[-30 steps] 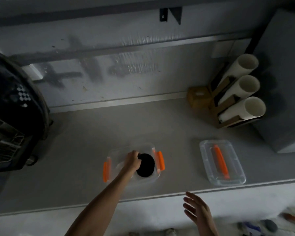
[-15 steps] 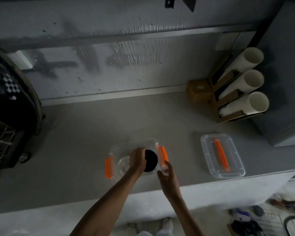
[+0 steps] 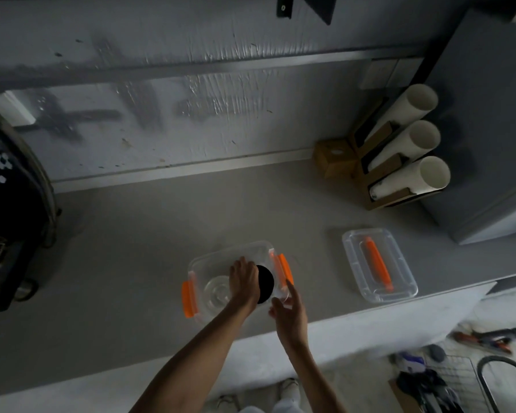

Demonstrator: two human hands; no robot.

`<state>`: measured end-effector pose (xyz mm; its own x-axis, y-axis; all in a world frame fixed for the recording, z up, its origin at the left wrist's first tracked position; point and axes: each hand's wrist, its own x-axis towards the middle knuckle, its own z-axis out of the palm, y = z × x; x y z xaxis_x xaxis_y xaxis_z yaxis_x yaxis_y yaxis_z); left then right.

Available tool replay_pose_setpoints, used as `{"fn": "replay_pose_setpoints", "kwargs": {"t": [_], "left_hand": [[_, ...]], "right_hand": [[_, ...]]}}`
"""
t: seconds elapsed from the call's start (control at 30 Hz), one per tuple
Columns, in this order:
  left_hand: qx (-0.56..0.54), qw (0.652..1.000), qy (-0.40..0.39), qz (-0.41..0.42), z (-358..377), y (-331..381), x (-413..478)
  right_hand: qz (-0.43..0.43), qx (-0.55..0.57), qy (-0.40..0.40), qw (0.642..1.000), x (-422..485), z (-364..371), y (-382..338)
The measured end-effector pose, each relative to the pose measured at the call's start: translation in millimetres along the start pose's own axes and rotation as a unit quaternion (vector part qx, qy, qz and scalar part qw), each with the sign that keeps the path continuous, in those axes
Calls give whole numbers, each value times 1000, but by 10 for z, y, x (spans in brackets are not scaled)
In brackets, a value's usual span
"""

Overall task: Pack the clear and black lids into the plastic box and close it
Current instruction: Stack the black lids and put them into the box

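Both bare forearms are reaching forward from the bottom edge, converging as they go. The left hand [image 3: 244, 281] is lying palm down with its fingers curled downward, wrist bent slightly. The right hand [image 3: 289, 314] is sitting just beside it, nearer the body, back of the hand up, fingers loosely spread and the index finger pointing forward. Whether either hand is gripping anything is unclear

The left hand [image 3: 243, 280] reaches down inside the plastic box [image 3: 221, 257], between a clear lid [image 3: 216, 293] and a black lid [image 3: 265, 284]; the right hand [image 3: 288, 312] touches the box's near right corner.
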<state>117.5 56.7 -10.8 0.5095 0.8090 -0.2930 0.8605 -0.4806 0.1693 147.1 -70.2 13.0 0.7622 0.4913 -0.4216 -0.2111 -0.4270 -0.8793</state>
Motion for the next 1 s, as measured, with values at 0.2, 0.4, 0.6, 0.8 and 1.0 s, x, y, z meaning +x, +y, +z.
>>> {"fn": "replay_pose_setpoints", "kwargs": {"t": [0.2, 0.4, 0.6, 0.8, 1.0], "left_hand": [[1, 1000, -5, -12, -108, -11, -2], [-50, 993, 64, 86, -358, -263, -346], [-238, 932, 260, -83, -411, -1045, -885], [-626, 773, 19, -100, -475, -1134, -1045], [-547, 833, 75, -43, -463, -1163, -824]], "right_hand": [[3, 72, 7, 997, -87, 28, -20], [42, 120, -26, 991, -58, -29, 56], [36, 8, -37, 999, 9, -218, -59], [-19, 92, -238, 967, -147, -129, -455], [-39, 133, -197, 970, -208, 5, -482]]}}
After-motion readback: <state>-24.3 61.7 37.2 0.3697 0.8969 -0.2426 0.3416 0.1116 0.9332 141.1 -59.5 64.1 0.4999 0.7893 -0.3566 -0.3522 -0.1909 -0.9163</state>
